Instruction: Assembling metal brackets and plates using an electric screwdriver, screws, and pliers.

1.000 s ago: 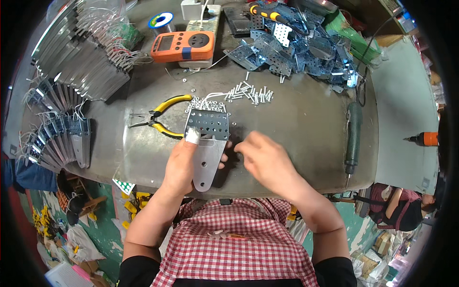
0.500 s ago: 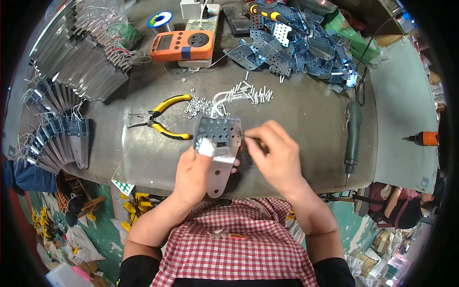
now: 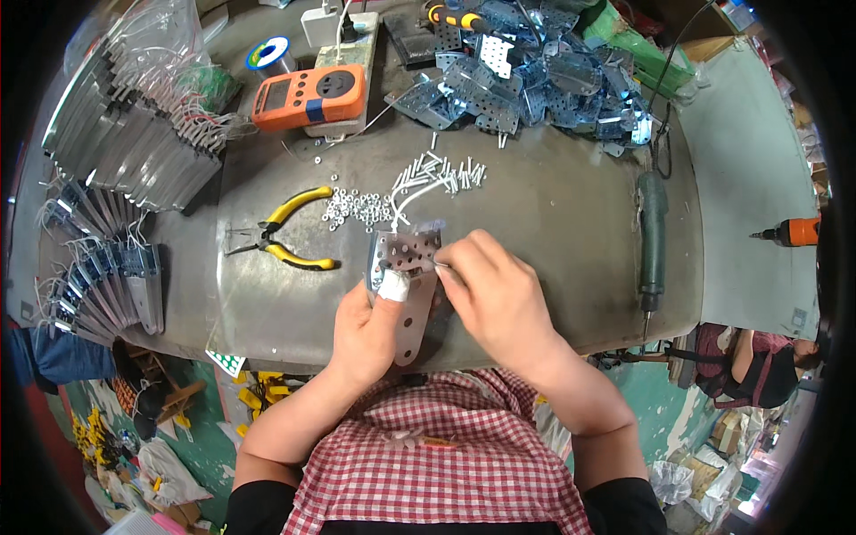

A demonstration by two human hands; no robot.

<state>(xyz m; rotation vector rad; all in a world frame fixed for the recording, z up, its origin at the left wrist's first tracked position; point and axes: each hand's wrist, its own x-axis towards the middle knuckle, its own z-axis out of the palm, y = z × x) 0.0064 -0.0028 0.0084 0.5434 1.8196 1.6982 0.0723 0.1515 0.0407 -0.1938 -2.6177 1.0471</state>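
Observation:
My left hand point(image 3: 364, 328), with white wrapping on its thumb, grips a long metal bar point(image 3: 410, 343) with a rounded end and large holes. At the bar's far end sits a perforated metal bracket point(image 3: 408, 248), with white wires running out beyond it. My right hand point(image 3: 499, 299) pinches at the bracket's right side; what its fingertips hold is too small to make out. Past the bracket lie loose nuts point(image 3: 357, 209) and a heap of screws point(image 3: 464, 175). To the left rest yellow-and-black pliers point(image 3: 290, 259), jaws apart.
Stacked metal strips with wires point(image 3: 134, 125) and finished-looking assemblies point(image 3: 98, 276) line the left. At the back are an orange multimeter point(image 3: 308, 96), a solder spool point(image 3: 269, 55) and piled blue-grey brackets point(image 3: 535, 85). A corded electric screwdriver point(image 3: 654, 236) lies right; a person point(image 3: 758, 366) sits beyond.
The bracket and bar have turned in my left hand, exposing another face. My right fingertips have moved left onto the bracket's edge. The whole view has shifted slightly.

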